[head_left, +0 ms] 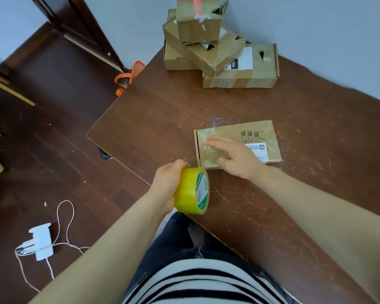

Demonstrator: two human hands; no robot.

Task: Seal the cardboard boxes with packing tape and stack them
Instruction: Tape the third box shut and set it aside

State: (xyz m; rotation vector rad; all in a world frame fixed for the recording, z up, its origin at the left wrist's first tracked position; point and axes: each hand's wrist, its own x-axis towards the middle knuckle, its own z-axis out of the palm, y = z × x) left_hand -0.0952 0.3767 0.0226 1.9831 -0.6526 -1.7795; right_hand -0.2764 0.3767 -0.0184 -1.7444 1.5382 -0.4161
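A flat cardboard box (261,137) lies on the brown table (158,119), with clear tape over its left part. My right hand (233,156) lies flat on that taped part, fingers straight and pointing left. My left hand (168,183) grips a yellow roll of packing tape (192,190) at the table's near edge, just in front of the box's left corner. Several taped cardboard boxes (217,47) are piled at the table's far side against the wall.
An orange tool (127,77) lies on the floor past the table's far left corner. A white power adapter with cords (41,241) sits on the dark wood floor at the left. My lap is close under the table's near edge.
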